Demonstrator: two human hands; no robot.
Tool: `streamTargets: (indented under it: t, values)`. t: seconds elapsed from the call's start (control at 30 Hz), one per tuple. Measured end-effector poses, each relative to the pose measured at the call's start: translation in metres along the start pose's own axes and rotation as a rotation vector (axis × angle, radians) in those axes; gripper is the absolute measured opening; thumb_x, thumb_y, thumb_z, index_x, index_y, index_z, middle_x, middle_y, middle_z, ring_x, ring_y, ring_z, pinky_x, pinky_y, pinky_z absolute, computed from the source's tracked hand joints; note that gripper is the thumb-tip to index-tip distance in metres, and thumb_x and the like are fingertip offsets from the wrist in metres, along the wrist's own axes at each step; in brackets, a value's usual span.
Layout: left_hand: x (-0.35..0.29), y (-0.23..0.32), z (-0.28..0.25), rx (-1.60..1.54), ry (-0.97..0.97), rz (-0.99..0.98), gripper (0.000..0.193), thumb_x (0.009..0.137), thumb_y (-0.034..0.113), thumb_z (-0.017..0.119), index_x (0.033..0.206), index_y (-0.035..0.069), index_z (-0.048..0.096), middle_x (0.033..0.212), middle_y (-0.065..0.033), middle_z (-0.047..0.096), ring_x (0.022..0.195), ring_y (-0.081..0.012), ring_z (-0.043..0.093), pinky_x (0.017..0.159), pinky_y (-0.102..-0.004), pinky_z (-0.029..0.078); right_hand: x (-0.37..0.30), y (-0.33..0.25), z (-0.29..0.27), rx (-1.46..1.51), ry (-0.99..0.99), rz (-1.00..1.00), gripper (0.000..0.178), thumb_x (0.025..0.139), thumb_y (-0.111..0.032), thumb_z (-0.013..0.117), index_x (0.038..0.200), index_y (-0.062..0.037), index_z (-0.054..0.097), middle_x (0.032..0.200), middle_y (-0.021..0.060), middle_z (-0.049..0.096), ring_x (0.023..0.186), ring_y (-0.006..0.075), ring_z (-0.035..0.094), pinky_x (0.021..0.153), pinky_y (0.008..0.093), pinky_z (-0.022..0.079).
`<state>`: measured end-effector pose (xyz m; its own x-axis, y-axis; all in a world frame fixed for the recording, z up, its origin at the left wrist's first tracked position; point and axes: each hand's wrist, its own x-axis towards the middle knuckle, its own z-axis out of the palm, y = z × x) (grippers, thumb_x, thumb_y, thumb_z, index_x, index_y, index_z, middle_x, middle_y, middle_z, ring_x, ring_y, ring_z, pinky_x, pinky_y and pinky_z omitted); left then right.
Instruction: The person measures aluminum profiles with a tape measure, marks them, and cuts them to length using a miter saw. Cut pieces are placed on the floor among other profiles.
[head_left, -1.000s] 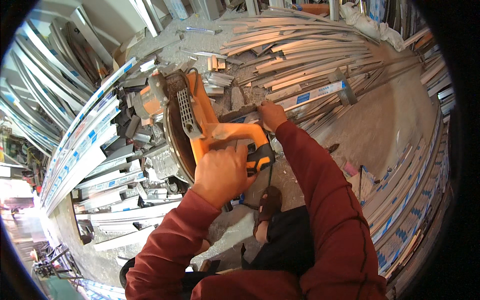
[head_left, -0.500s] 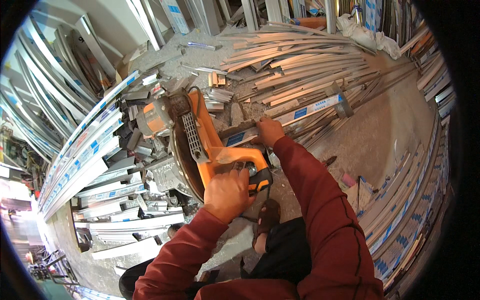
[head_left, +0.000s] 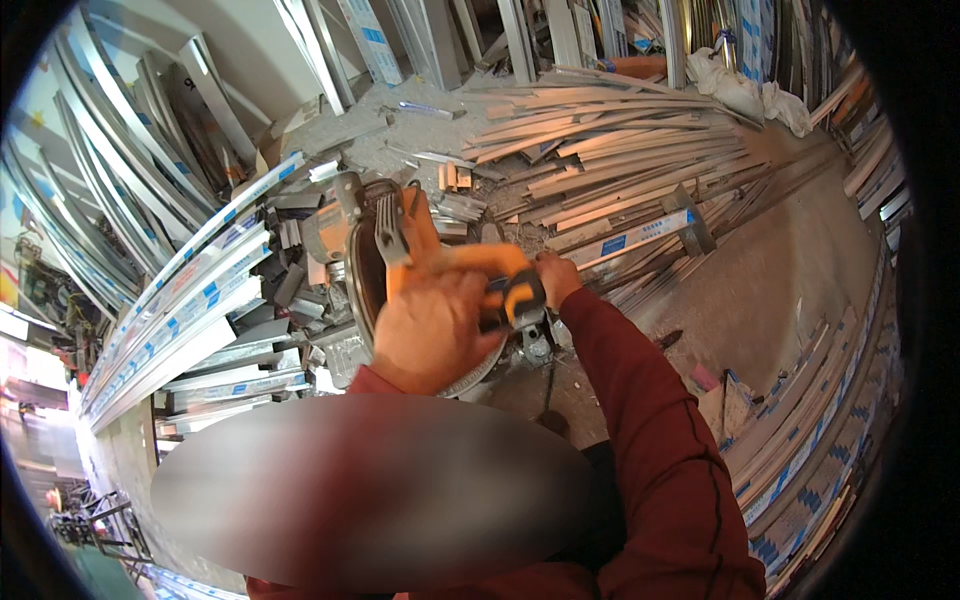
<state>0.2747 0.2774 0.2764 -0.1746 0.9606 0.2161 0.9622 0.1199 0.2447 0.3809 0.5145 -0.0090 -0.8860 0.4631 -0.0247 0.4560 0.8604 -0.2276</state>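
Note:
My left hand is wrapped round the handle of an orange chop saw. Its round blade and guard lie to the left of that hand. Just right of the handle, my right hand is closed on a long metal profile with a blue-and-white label strip. Beyond the hand, the profile runs away to the upper right, past a rusty metal block. The saw handle and my hand hide the profile's near end.
Long metal strips are heaped on the floor ahead. Labelled white profiles and short offcuts lie to the left. More profiles are stacked at right, and others lean against the wall. A blurred patch covers the lower middle.
The saw head and my left hand have come up, showing more of the base beneath the handle. My right hand stays on the profile. The whole view has shifted slightly.

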Motion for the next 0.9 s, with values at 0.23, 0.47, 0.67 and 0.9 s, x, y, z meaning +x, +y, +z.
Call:
streamTargets:
  t: [0.23,0.47,0.67,0.9]
  values:
    - [-0.034,-0.009,-0.069,-0.016,0.372,0.016,0.055,0.077,0.013,0.081,0.128,0.005,0.061,0.135,-0.0162,0.060,0.129,-0.0390,0.054,0.112,-0.0490,0.040,-0.022,0.004,0.003,-0.123,-0.095,-0.119,0.042,0.074,-0.033,0.084,0.105,-0.0078,0.072,0.110,0.0157,0.066,0.106,0.0349,0.065,0.087,0.0474,0.056]
    - [-0.171,0.017,-0.071,-0.155,0.381,-0.168,0.046,0.075,0.008,0.081,0.119,0.005,0.066,0.126,-0.0145,0.065,0.121,-0.0362,0.059,0.103,-0.0469,0.047,-0.097,-0.034,-0.069,-0.253,-0.298,-0.332,0.055,0.078,-0.031,0.083,0.125,-0.0078,0.066,0.115,0.0169,0.064,0.105,0.0365,0.065,0.091,0.0485,0.053]
    - [-0.230,0.032,-0.077,-0.116,0.510,-0.071,0.068,0.068,0.013,0.085,0.129,0.001,0.057,0.138,-0.0210,0.054,0.135,-0.0399,0.047,0.116,-0.0488,0.037,-0.176,-0.151,-0.223,-0.200,0.026,-0.382,0.051,0.069,-0.016,0.085,0.116,-0.0072,0.068,0.114,0.0130,0.060,0.110,0.0345,0.058,0.099,0.0458,0.044]
    - [-0.312,0.042,-0.154,0.184,0.605,-0.274,0.055,0.072,0.023,0.082,0.120,0.007,0.059,0.101,-0.0074,0.064,0.100,-0.0279,0.063,0.087,-0.0420,0.048,-0.206,-0.334,-0.343,-0.411,0.616,-0.781,0.074,0.070,0.001,0.084,0.138,-0.0142,0.060,0.133,0.0105,0.056,0.127,0.0320,0.053,0.111,0.0494,0.040]
